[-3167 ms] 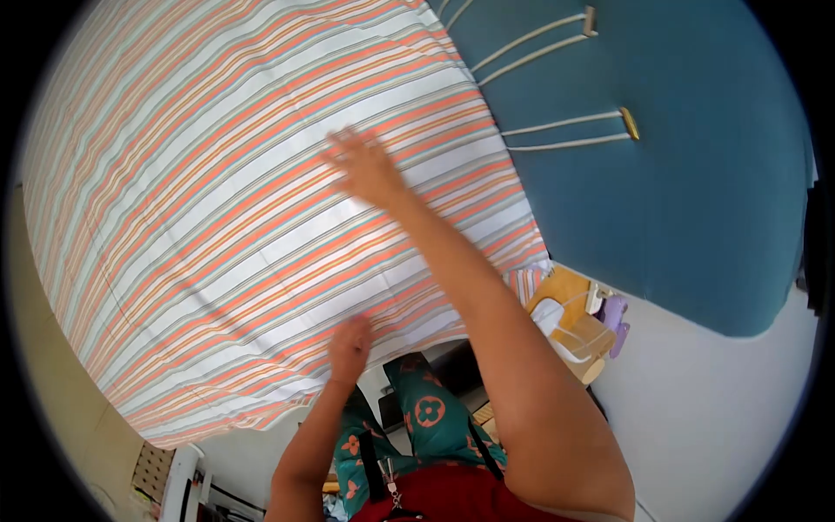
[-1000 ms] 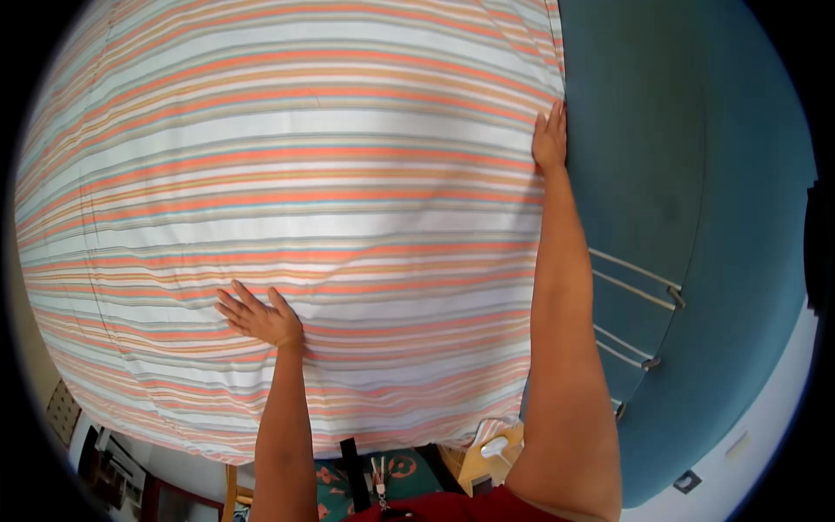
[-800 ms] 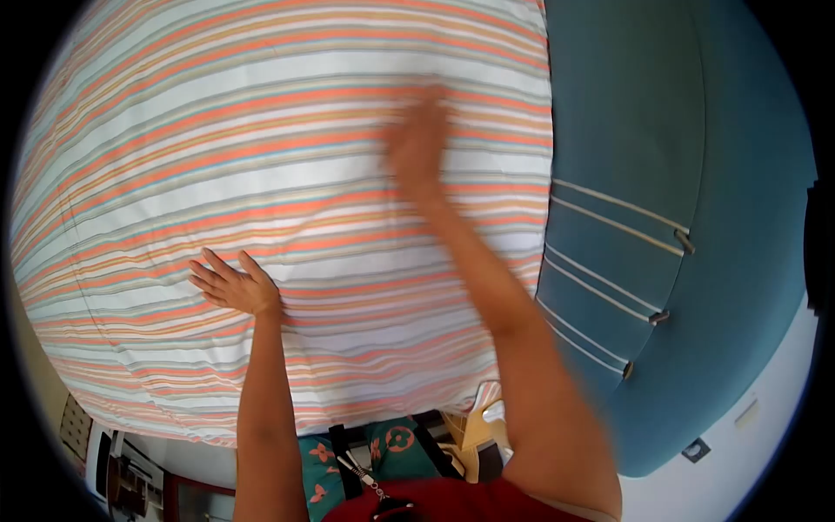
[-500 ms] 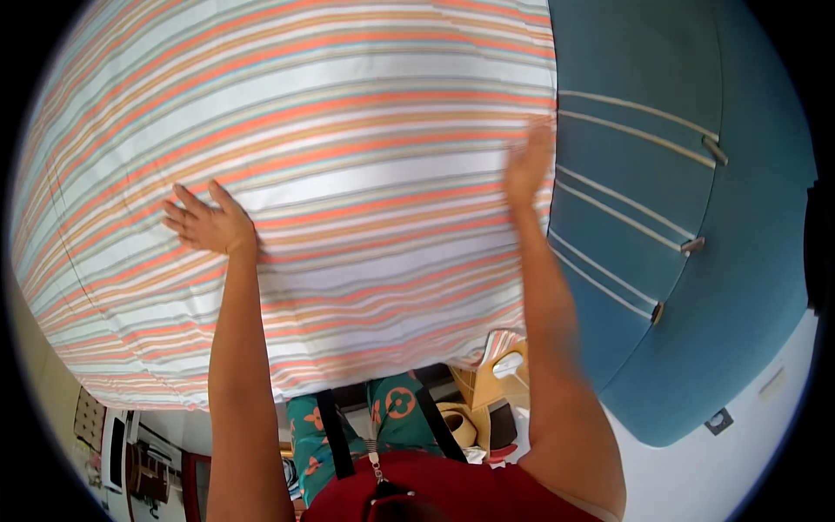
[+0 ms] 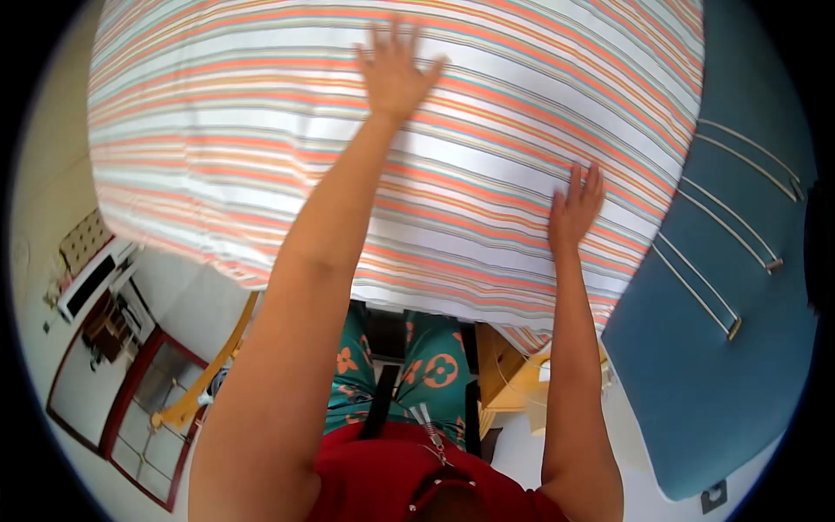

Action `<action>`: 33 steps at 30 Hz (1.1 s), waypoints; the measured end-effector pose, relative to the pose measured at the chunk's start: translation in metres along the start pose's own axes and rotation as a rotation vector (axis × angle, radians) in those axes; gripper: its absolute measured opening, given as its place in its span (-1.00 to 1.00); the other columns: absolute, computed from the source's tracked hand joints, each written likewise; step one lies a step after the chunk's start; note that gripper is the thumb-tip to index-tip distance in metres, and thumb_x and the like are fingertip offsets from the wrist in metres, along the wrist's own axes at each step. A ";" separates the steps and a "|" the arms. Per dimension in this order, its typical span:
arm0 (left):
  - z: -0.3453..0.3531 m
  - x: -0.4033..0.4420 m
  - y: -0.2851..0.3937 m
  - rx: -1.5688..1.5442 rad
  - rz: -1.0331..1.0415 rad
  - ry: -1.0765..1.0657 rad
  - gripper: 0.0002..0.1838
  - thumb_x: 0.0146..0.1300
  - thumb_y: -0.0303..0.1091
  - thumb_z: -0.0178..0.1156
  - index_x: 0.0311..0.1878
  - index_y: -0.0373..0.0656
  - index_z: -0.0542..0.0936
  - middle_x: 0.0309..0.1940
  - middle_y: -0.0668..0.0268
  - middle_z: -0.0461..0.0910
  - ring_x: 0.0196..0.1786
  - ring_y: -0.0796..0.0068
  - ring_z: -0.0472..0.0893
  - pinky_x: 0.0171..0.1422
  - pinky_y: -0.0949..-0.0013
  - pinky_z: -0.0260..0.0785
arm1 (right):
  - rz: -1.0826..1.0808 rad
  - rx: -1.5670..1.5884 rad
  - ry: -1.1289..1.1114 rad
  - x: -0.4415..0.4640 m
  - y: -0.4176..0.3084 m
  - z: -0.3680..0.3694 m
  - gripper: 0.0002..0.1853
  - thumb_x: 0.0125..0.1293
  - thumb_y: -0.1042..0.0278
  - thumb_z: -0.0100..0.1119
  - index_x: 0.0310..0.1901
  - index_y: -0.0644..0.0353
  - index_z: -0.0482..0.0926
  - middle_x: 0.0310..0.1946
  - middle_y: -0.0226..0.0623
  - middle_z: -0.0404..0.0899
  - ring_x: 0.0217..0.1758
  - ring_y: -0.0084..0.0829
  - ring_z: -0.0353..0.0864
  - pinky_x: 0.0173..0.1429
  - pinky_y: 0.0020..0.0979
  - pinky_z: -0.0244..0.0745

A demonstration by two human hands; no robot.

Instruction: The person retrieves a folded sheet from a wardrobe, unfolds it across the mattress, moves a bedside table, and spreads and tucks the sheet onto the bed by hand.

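Observation:
A striped sheet [image 5: 487, 165] in white, orange and grey spreads over the bed before me, with small wrinkles toward its left side and front edge. My left hand [image 5: 396, 78] is spread over the upper middle of the sheet, fingers apart and slightly blurred. Lower and to the right, my right hand [image 5: 576, 209] lies on the sheet with its fingers stretched out. Neither hand holds anything. At the right, the sheet's edge meets the blue padded headboard [image 5: 696, 374].
Pale cords with small clips [image 5: 735, 329] run across the headboard. A wooden nightstand [image 5: 504, 383] stands by the bed's near right corner. On the left are a wooden chair [image 5: 200, 396], a white air conditioner [image 5: 91, 278] and a red-framed door [image 5: 143, 418].
My view has turned and shifted left. My left hand has moved farther forward across the sheet; my right hand has come away from the headboard edge, nearer to me.

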State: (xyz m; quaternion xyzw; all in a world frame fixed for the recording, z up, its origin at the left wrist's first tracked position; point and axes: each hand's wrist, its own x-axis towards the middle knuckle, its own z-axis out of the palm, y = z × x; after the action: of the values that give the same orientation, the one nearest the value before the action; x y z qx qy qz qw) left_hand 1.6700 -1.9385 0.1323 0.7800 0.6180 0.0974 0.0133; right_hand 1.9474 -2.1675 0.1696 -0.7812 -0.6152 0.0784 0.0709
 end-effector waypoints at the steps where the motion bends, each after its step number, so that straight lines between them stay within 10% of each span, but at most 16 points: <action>1: -0.012 -0.023 -0.008 -0.070 0.115 -0.023 -0.30 0.21 0.24 -0.02 0.36 0.15 0.23 0.43 0.18 0.02 0.45 0.01 0.02 0.37 -0.27 -0.14 | -0.052 0.025 -0.020 -0.025 0.007 -0.001 -0.36 0.08 0.32 0.13 0.28 0.02 0.31 0.38 -0.19 0.10 0.44 -0.08 0.01 0.44 -0.01 -0.14; 6: -0.087 -0.203 -0.061 -0.146 0.067 -0.264 -0.32 0.20 0.12 0.06 0.37 0.18 0.21 0.44 0.24 0.01 0.46 0.07 -0.01 0.35 -0.30 -0.16 | 0.132 -0.130 0.108 -0.122 0.068 -0.026 -0.49 0.39 0.17 -0.11 0.28 0.29 0.25 0.32 0.04 0.15 0.39 -0.03 0.11 0.43 -0.10 -0.05; 11: -0.131 -0.330 -0.177 -0.030 -0.325 -0.243 -0.31 0.16 0.04 0.10 0.36 0.11 0.24 0.44 0.22 0.02 0.48 0.12 -0.04 0.41 -0.24 -0.31 | 0.764 -0.292 -0.005 -0.166 0.083 -0.006 -0.40 0.43 0.00 -0.24 0.34 0.25 0.13 0.31 0.17 0.10 0.37 0.07 0.10 0.36 -0.07 0.10; 15: -0.149 -0.367 -0.272 0.064 -0.586 -0.141 -0.33 0.18 -0.02 0.11 0.36 0.09 0.24 0.43 0.21 0.04 0.47 0.11 -0.02 0.42 -0.22 -0.27 | 0.246 -0.405 0.125 -0.134 -0.029 0.027 -0.42 0.45 0.06 -0.28 0.33 0.33 0.12 0.32 0.18 0.08 0.39 0.06 0.08 0.37 -0.02 0.07; 18: -0.146 -0.383 -0.355 -0.018 -0.875 0.145 -0.33 0.27 -0.04 0.04 0.38 -0.12 0.17 0.41 0.04 0.02 0.45 0.05 0.01 0.44 -0.04 -0.17 | 0.105 -0.250 0.045 -0.101 -0.186 0.028 -0.37 0.26 0.32 0.08 0.33 0.29 0.14 0.33 0.11 0.09 0.41 0.05 0.03 0.41 -0.07 -0.01; 22: -0.151 -0.393 -0.450 -0.532 -1.728 0.614 -0.31 0.35 0.03 -0.06 0.35 -0.29 0.15 0.38 0.02 0.07 0.38 0.12 0.16 0.42 0.13 0.01 | -0.252 0.025 -0.101 -0.100 -0.302 0.049 -0.34 0.27 0.08 0.05 0.38 -0.01 0.14 0.43 -0.03 -0.11 0.46 0.08 -0.13 0.40 0.13 -0.22; 25: -0.161 -0.400 -0.503 -1.582 -1.594 0.753 -0.29 0.34 0.05 -0.03 0.31 -0.38 0.18 0.30 0.06 0.22 0.31 0.22 0.28 0.33 0.22 0.17 | -0.246 -0.035 -0.052 -0.098 -0.320 0.067 -0.37 0.32 0.02 -0.03 0.38 -0.01 0.13 0.44 -0.07 -0.14 0.47 0.08 -0.17 0.40 0.14 -0.23; 33: -0.161 -0.411 -0.530 -1.107 -1.518 0.605 -0.62 0.33 -0.10 0.08 -0.16 -0.32 0.49 -0.18 0.26 0.53 -0.16 0.49 0.49 -0.08 0.42 0.36 | -0.287 -0.103 -0.099 -0.096 -0.321 0.064 -0.38 0.40 -0.05 -0.21 0.41 0.02 0.03 0.45 -0.12 -0.19 0.49 0.03 -0.24 0.44 0.05 -0.25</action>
State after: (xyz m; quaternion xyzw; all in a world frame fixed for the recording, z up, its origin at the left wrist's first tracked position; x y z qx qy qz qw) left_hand 1.0444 -2.2271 0.1597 0.0022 0.7990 0.5337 0.2770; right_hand 1.6065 -2.1854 0.1771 -0.6832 -0.7264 0.0741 0.0110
